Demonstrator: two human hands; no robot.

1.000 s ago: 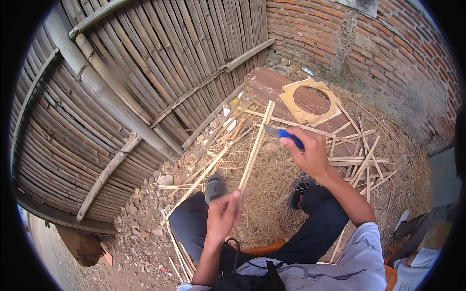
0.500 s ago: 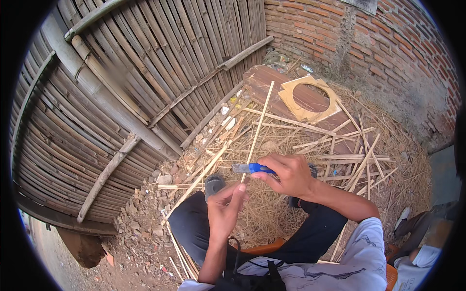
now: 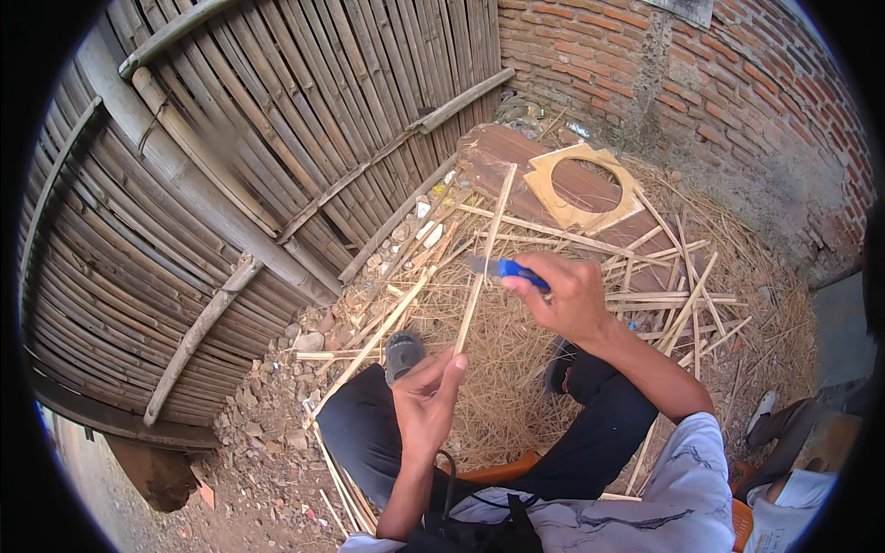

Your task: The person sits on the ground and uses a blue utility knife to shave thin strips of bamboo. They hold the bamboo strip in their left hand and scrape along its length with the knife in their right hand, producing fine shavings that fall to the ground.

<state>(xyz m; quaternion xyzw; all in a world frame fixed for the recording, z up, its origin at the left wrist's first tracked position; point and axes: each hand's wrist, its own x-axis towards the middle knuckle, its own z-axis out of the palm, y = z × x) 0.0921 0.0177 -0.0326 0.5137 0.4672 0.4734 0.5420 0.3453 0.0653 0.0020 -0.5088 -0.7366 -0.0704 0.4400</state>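
My left hand [image 3: 426, 398] pinches the near end of a pale bamboo strip [image 3: 472, 313], which slants up and away from me. In my right hand [image 3: 570, 297] is a knife with a blue handle [image 3: 523, 273], the fingers wrapped round it. Its grey blade [image 3: 479, 264] lies across the strip about midway along its length, and a thin sliver seems to show there. Below the strip, the ground is covered with straw-like shavings [image 3: 507, 396].
Several cut strips [image 3: 687, 304] lie crossed at the right, others by my left knee. A cardboard piece with a round hole [image 3: 550, 200] rests on a brown board [image 3: 498, 152]. A bamboo wall [image 3: 277, 120] stands left, a brick wall [image 3: 599, 55] behind. Another person's leg [image 3: 779, 433] shows at right.
My right hand has moved the knife away from my left hand, farther up along the strip. The left hand keeps its hold in nearly the same place.
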